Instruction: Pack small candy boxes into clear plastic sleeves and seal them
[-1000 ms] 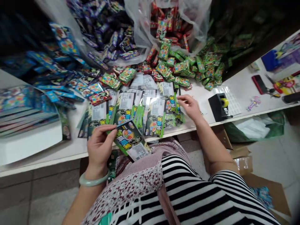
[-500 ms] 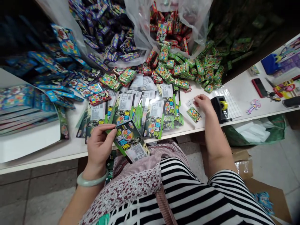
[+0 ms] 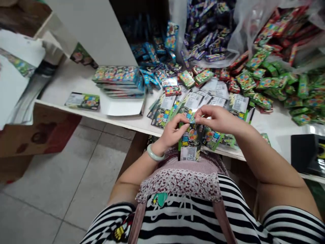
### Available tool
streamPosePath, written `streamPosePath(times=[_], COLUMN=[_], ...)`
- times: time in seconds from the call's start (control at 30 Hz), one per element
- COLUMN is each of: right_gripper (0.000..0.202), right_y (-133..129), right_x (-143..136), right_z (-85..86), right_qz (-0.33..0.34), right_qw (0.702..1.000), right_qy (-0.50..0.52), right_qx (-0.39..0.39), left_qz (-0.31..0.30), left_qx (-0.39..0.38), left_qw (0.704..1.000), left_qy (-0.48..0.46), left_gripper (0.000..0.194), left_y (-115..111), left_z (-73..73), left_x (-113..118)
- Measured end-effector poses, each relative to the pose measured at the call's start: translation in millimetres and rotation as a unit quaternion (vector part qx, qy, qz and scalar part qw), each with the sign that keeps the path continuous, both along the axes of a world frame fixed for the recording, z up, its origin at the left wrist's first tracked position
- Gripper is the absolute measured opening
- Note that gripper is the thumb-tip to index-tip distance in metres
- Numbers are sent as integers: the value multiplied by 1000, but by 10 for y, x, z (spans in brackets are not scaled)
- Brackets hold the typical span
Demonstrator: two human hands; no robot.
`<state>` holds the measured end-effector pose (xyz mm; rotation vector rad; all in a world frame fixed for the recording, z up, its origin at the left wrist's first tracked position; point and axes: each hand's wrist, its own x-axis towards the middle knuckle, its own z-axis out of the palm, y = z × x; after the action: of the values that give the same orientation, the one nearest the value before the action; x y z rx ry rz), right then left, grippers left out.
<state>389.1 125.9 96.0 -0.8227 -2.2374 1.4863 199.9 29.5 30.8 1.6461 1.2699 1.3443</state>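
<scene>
A black-and-green printed candy packet [image 3: 190, 149] hangs in front of my apron, its pale label panel toward the bottom. My left hand [image 3: 175, 132] pinches its upper left edge between thumb and fingers. At the top edge, my right hand [image 3: 215, 118] has thumb and fingertips closed on the same packet, close beside the left fingertips. Just beyond my hands, similar flat packets [image 3: 191, 100] lie overlapped on the table. The right hand and forearm cover part of that pile.
Small green candy boxes [image 3: 275, 83] are heaped at the right, with red boxes [image 3: 279, 32] and purple boxes [image 3: 208, 37] in clear bags behind. Stacked display packs [image 3: 119, 81] sit in a white carton [image 3: 124, 106] at left. A black tape dispenser [image 3: 303, 152] stands at the right.
My right hand has left the small green box at the right and joined the left at the packet's top. The packet now hangs more upright. The view has swung left.
</scene>
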Motion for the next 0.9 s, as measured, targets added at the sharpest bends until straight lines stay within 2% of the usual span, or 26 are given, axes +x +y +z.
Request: streamPosePath(times=[0.13, 0.27, 0.4, 0.5, 0.57, 0.63, 0.7, 0.77, 0.83, 0.9], right_gripper=[28, 31, 30, 27, 26, 27, 34, 41, 42, 41], right_y=[159, 166, 135, 189, 245, 276, 261, 212, 167, 165], right_x=[-202, -263, -329, -353, -362, -375, -391, -398, -376, -307], right_z=[-77, -54, -36, -93, -153, -209, -248, -266, -271, -278], right_qz=[48, 38, 20, 18, 32, 36, 20, 2, 7, 6], right_qw=[996, 995, 992, 990, 985, 971, 941, 905, 888, 906], right_qy=[-61, -84, -124, -138, -142, -123, -97, -90, -90, -58], right_qx=[-51, -47, -19, -23, -89, -200, -323, -417, -452, -418], left_qz=[-7, -6, 29, 59, 73, 63, 11, -64, -104, -73], left_qx=[-7, 0, -1, 0, -3, -27, -72, -119, -136, -99], left_qw=[1000, 999, 999, 997, 995, 992, 987, 976, 970, 982], left_qy=[-18, -37, -39, -43, -63, -101, -144, -172, -174, -144], left_gripper=[14, 15, 18, 16, 22, 36, 50, 53, 49, 46], left_y=[-39, -28, -27, -30, -41, -80, -163, -283, -403, -471], left_z=[-13, -62, -92, -109, -132, -171, -215, -240, -202, -62], left_x=[-86, -102, -47, -19, -16, -15, -13, -30, -108, -293])
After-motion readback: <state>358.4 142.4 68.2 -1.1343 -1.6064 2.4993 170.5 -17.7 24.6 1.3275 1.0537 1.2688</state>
